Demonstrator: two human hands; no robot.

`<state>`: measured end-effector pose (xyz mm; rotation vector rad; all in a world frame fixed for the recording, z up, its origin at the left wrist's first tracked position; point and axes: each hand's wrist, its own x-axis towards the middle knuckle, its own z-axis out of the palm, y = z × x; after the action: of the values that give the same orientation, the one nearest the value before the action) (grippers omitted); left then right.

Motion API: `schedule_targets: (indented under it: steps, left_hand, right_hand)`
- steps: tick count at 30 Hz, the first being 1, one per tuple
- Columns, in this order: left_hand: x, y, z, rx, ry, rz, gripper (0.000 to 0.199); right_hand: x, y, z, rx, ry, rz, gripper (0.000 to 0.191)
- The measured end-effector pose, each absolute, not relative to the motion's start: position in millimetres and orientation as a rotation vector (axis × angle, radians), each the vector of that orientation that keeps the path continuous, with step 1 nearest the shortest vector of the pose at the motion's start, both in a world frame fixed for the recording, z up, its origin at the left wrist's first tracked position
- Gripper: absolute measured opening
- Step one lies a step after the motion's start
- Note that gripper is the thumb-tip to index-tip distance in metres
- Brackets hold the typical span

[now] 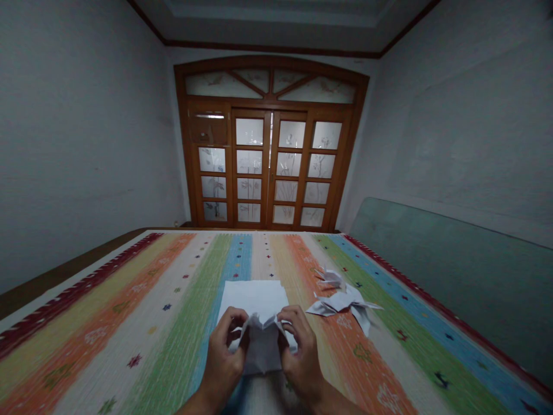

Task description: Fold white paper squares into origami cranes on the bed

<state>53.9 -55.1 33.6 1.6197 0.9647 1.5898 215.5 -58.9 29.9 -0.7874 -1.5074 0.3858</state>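
Nearest to the camera, the left hand (227, 343) and the right hand (301, 343) hold one piece of folded paper (262, 349) between them. This paper is white, and it lies in the gap between the two thumbs and the curled fingers, a little above the striped cloth. Its upper edge is open in the middle and makes a notch like the letter V. The left fingers are bent and closed upon the left side of the paper, with the thumb on the near side. The right fingers close in the same manner upon the right side. How firmly they press, I cannot tell.

Just behind the hands, flat white sheets (251, 293) lie on the cloth, and the fingers cover a part of them. To the right of the right hand, and apart from it, stands a larger folded paper figure (345, 301) with pointed ends. Just beyond it is a smaller folded paper figure (332, 278). Under all of these spreads the striped cloth (164, 328). Farther away there is a wooden door (268, 167) with glass panes.
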Motion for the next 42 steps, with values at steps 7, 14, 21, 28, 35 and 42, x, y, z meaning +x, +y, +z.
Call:
schedule_targets:
  steps: [7,14,21,28,35,42]
  left_hand:
    - [52,-60,34,1.852,0.771,1.686,0.022]
    - [52,-61,30,1.843,0.741,1.702,0.021]
    - [55,-59,32,1.822,0.756,1.736,0.013]
    - [53,-62,33,1.735,0.897,1.579,0.018]
    - [54,-57,22,1.646,0.850,1.558,0.025]
    - [55,-61,28,1.599,0.852,1.581,0.030]
  right_hand:
    - [216,-61,29,-0.706,-1.582,0.356,0.021]
    - [218,-62,34,-0.709,-1.583,0.271,0.047]
    - [217,-64,37,-0.708,-1.602,0.350,0.020]
    - [219,-63,39,-0.708,-1.589,0.450,0.014]
    - [219,-61,33,-0.679,-1.579,0.477,0.023]
    - [218,-60,30,-0.726,-1.488,0.516,0.021]
